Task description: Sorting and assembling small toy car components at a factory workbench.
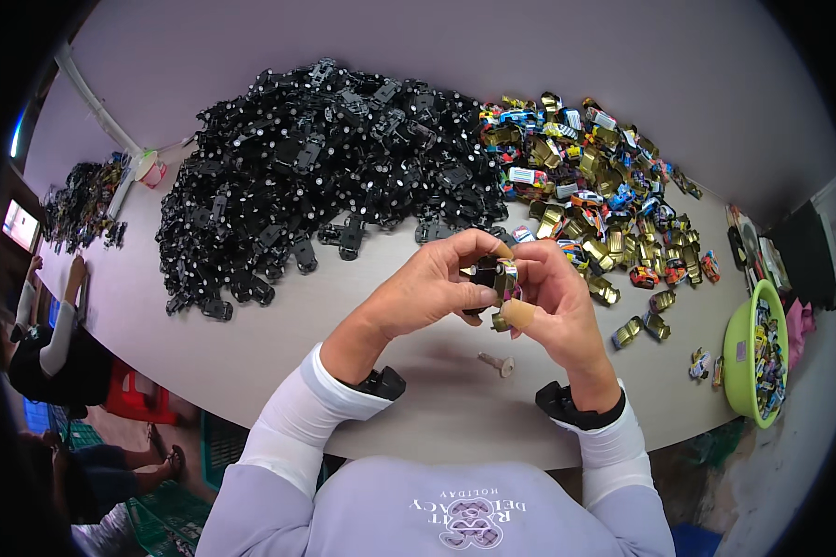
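Note:
My left hand (423, 290) and my right hand (562, 302) meet over the table's near middle, fingers closed in pinches. Between the left fingertips is a black toy car chassis (482, 272), partly hidden. Pressed close against it, a small colourful toy car body (508, 281) is gripped by my right hand, whose thumb is wrapped in tan tape. The fingers cover much of both parts, so I cannot tell whether they are joined. Below the hands, a small metal piece with a round end (499, 363) lies on the table.
A large heap of black chassis (316, 167) spreads across the back. To its right lies a pile of colourful and gold car bodies (590, 190). A lime-green basin (741, 357) of toy cars stands far right. Another person's arm (62, 316) is at the far left.

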Tool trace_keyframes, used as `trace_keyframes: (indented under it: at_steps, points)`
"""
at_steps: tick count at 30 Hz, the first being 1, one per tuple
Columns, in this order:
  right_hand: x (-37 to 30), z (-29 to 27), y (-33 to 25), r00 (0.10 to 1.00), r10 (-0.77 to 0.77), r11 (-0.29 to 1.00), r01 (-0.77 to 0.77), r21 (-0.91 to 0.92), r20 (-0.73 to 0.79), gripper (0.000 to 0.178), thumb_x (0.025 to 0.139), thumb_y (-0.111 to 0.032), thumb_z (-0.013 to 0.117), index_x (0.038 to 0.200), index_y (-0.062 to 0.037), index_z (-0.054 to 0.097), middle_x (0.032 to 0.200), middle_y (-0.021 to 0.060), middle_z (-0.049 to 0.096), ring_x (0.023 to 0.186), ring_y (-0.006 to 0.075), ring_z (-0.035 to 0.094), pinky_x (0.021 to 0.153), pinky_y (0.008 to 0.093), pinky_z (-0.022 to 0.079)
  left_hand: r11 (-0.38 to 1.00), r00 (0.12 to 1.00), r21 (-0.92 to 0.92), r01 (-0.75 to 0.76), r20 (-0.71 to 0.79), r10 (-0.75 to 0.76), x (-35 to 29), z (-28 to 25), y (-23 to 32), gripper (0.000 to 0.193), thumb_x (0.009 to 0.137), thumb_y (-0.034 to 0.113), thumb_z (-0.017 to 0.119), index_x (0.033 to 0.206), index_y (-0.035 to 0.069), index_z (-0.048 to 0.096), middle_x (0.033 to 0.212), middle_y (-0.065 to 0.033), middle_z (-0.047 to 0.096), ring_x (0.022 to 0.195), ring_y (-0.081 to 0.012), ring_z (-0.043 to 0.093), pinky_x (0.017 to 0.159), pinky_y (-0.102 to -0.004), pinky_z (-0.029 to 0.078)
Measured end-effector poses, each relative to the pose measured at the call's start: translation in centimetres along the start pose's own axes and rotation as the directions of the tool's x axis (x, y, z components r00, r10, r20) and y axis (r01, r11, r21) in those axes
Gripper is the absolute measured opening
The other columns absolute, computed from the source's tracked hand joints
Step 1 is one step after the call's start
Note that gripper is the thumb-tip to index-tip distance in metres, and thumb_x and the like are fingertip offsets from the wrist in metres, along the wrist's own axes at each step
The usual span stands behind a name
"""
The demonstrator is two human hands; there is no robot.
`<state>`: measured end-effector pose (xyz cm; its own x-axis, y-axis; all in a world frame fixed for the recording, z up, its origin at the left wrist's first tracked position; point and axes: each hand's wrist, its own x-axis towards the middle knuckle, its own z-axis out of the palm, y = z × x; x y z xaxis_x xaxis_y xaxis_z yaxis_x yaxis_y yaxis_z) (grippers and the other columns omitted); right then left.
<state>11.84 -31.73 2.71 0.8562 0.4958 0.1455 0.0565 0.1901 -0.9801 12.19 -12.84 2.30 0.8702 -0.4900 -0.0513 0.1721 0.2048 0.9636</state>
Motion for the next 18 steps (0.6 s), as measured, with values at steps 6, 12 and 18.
trace_keyframes:
  at_steps: [6,12,18]
  points:
    - [0.3,-0.4,0.4,0.997,-0.013,0.993,0.004,-0.115,-0.072,0.034,0.080,-0.002,0.063,0.111,-0.0029,0.048,0.091,0.0030,0.058,0.072,0.0036,0.051,0.060,0.0183,0.041,0.994,0.996,0.063,-0.093,0.011,0.093,-0.2,0.5,-1.2,0.054,0.089,0.006,0.052,0.140,0.009,0.035,0.098,-0.0017,0.059,0.081,-0.0071,0.055,0.065,-0.0240,0.051]
    - [-0.2,-0.4,-1.3,0.988,-0.046,0.999,0.041,-0.035,-0.145,0.042,0.079,0.001,0.062,0.116,-0.0030,0.044,0.092,0.0041,0.057,0.074,0.0055,0.053,0.062,0.0207,0.045,0.978,0.991,-0.161,-0.130,-0.043,0.125,0.1,0.4,-0.5,0.054,0.086,0.009,0.061,0.135,0.004,0.039,0.115,-0.0112,0.058,0.099,-0.0194,0.060,0.077,-0.0332,0.055]
    - [-0.5,-0.1,-0.9,0.962,-0.211,0.972,0.188,-0.139,-0.174,0.047,0.076,0.004,0.063,0.118,-0.0034,0.044,0.093,0.0028,0.056,0.076,0.0041,0.050,0.066,0.0189,0.042,0.917,0.983,-0.354,-0.182,-0.088,0.161,-0.2,0.7,0.2,0.046,0.084,0.005,0.062,0.127,0.003,0.045,0.113,-0.0102,0.057,0.102,-0.0197,0.058,0.081,-0.0373,0.055]
